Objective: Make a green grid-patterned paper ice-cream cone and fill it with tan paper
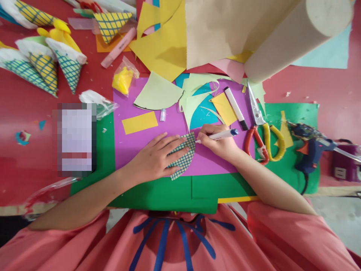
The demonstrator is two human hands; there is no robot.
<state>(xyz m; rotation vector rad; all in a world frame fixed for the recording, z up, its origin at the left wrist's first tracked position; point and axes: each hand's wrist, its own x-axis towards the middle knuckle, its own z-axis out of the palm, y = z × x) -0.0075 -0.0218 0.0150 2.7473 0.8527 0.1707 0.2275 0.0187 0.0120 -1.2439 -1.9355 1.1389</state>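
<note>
Checkered paper [186, 160] is lying under my spread left hand [156, 158], and I am pinching a white marker [222, 134] at the paper's edge with my right hand [221, 146].

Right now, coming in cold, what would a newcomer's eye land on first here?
Probably the middle: the left hand lies flat on a checked paper over the purple sheet, while the right hand holds a marker with its tip by the paper's right edge. Next, likely the big scissors with red and yellow handles, right of that hand, and the thick pale roll at upper right.
</note>
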